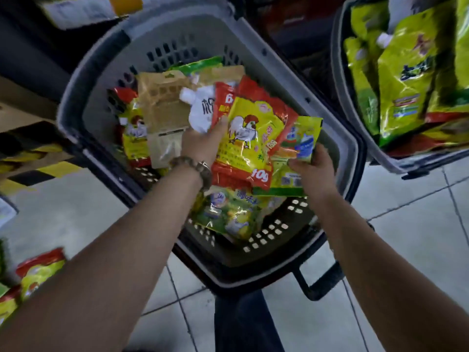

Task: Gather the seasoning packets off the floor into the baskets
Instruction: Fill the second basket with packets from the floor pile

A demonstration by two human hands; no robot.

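A brown cardboard box (83, 8) with a white label and an orange-yellow patch sat at the top left, blurred. Lower down, along the left edge, a flat tan cardboard panel (20, 105) lay above a strip of black-and-yellow hazard striping (40, 166). A dark, shadowed surface (33, 47) filled the space between box and panel. A bracelet of brown beads (195, 168) circled the person's left wrist. A dark blue upright shape (241, 323) stood at the bottom centre; what it was could not be told.
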